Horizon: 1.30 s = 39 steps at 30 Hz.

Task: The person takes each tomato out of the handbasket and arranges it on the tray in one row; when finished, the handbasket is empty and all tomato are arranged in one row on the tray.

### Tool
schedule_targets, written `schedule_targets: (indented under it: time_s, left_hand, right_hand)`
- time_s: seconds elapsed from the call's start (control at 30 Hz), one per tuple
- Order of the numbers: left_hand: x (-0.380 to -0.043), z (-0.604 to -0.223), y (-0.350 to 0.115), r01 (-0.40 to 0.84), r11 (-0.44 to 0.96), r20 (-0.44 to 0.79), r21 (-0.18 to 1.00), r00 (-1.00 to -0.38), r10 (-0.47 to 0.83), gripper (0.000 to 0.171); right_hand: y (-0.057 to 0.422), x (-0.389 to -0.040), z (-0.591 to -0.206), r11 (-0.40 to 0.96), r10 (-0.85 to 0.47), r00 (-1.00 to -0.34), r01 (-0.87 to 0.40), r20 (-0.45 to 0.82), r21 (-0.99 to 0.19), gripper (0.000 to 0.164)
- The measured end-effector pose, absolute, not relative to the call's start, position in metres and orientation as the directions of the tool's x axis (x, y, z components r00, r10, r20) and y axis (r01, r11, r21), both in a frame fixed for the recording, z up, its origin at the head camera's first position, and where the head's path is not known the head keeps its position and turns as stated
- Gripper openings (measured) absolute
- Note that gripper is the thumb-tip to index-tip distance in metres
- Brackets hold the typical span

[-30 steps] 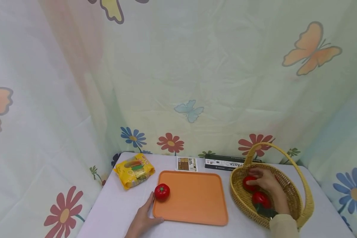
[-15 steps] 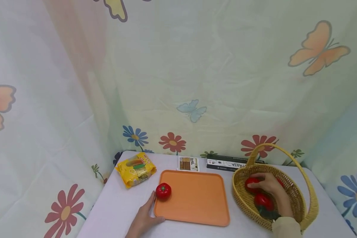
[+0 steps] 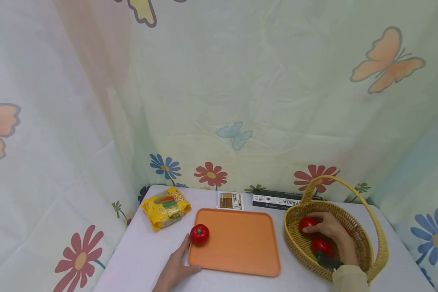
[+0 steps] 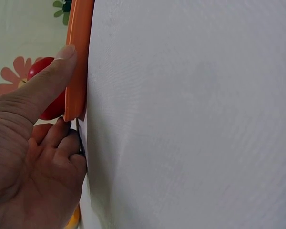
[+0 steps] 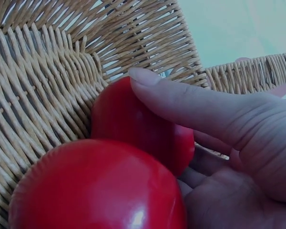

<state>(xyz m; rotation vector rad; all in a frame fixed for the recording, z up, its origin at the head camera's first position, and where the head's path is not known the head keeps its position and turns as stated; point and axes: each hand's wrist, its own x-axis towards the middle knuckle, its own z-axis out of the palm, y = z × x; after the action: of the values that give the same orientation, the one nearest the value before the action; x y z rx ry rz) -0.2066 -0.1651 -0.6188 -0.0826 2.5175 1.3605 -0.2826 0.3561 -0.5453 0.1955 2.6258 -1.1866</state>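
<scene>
Head view, right hand (image 3: 331, 228) gripping red produce (image 3: 307, 223) in basket (image 3: 294, 248), tomato (image 3: 199, 235) on tray (image 3: 240, 245)

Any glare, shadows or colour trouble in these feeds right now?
Head view: soft, even light, but the fine print on the brown-and-white packet is too small to read; left wrist: dimmer, with a soft shadow on the white tabletop beside the left hand; right wrist: bluish-green cast, plus a bright glare spot on the nearer red item.
</scene>
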Motion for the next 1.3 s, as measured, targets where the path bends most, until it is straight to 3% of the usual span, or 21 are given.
schedule_targets:
  time_s: [0.43, 0.9, 1.3]
  left_hand:
    - [-0.207, -0.620, -0.166, -0.185, 0.555, -0.267, 0.811, -0.961, 0.070, 0.120]
    - [-0.206, -0.620, -0.163, -0.193, 0.555, -0.271, 0.809, -0.960, 0.062, 0.120]
    - [-0.207, -0.620, -0.160, -0.245, 0.563, -0.309, 0.789, -0.951, 0.019, 0.119]
  right_hand:
    - [0.356, -0.279, -0.539, 0.652, 0.004, -0.967, 0.195, -0.254, -0.733, 0.072]
    - [0.352, -0.270, -0.530, 0.636, 0.073, -0.975, 0.207, -0.210, -0.743, 0.081]
    - [0.338, -0.256, -0.512, 0.642, 0.109, -0.983, 0.184, -0.149, -0.744, 0.079]
